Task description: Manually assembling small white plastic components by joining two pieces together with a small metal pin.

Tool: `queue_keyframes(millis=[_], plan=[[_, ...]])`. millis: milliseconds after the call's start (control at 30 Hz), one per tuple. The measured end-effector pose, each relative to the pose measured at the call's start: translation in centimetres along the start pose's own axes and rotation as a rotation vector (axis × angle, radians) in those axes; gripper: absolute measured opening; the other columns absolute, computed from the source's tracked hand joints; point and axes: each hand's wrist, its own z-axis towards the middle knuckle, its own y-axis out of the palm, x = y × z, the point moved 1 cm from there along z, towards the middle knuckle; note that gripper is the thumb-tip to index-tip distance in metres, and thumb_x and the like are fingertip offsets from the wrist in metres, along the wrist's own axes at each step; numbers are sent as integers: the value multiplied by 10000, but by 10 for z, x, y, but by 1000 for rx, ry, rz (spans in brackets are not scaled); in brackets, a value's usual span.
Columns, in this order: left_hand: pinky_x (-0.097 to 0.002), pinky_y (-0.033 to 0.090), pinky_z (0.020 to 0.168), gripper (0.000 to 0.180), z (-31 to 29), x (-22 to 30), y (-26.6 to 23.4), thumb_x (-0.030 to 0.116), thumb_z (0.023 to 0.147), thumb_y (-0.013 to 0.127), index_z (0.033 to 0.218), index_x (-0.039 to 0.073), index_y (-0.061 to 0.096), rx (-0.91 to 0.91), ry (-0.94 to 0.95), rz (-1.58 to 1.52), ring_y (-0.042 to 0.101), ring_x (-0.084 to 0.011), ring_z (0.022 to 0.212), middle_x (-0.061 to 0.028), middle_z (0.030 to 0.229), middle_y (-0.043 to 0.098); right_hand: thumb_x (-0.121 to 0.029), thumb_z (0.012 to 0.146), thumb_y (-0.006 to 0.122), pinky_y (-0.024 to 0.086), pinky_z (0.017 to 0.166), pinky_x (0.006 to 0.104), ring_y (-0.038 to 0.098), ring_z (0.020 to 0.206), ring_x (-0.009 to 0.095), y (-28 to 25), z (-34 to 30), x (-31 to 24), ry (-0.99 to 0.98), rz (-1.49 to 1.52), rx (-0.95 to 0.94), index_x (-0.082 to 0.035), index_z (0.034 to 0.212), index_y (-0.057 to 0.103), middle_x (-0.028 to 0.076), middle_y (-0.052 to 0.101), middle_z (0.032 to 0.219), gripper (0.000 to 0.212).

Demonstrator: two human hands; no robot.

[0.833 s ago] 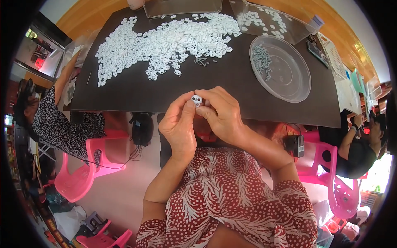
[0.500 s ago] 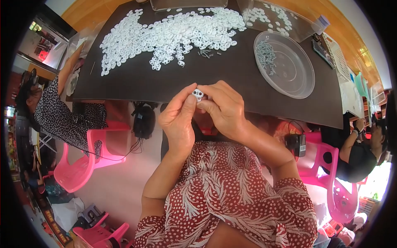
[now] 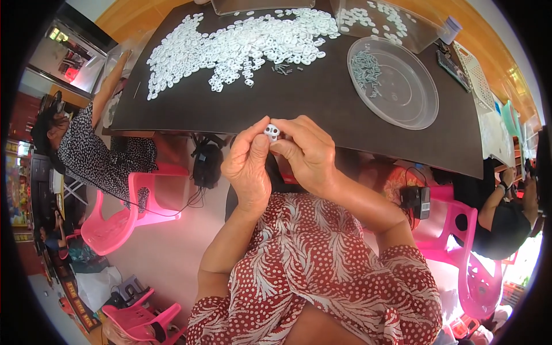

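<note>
Left hand point(image 3: 248, 168): you pinch the piece point(image 3: 272, 135), fingers nearly closed, at one o'clock.
Right hand point(image 3: 307, 154): also pinches, piece at ten o'clock.
Nearer: neither; both touch it.
Long axis: unclear.

The dark table point(image 3: 195, 112) bears white two-holed pieces point(image 3: 247, 46) (densely strewn) from nine to one o'clock, grey pins point(image 3: 282, 69) mid-table, a clear round tray point(image 3: 401, 89) at three.
</note>
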Motion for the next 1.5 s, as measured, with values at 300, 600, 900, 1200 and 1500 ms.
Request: queue_keyframes(millis=[300,600,900,1200,1500], plan=[[-209,444,754,215,-9,9,18,49,879,598,1070,-44,631,-65,85,118,540,-74,820,-54,970,643,52,683,693,465,591,331,563,686,255,-17,-8,-1,24,76,20,49,1022,583,129,613,819,357],[-227,450,805,207,-15,10,36,57,887,588,1062,-46,629,-90,138,150,567,-98,864,-71,996,643,70,687,685,467,597,329,566,700,256,-36,-11,0,-11,142,99,59,1047,576,137,618,848,377],[-213,465,661,221,-14,13,36,52,885,588,1078,-49,625,-111,130,240,555,-97,751,-66,945,641,58,728,656,464,605,328,563,700,252,-37,-13,0,47,210,84,54,1064,575,135,618,853,345],[-204,440,573,229,-7,4,37,85,878,605,1080,-17,638,-184,159,328,518,-84,652,-53,881,618,49,811,595,459,600,299,565,687,214,-40,-11,2,266,293,95,37,1026,599,111,615,828,215],[-192,434,565,232,7,-6,40,62,871,602,1086,-20,634,-272,151,321,514,-83,647,-52,850,598,19,870,562,482,612,239,586,702,121,-40,-6,5,457,346,169,39,980,609,83,603,813,121]])
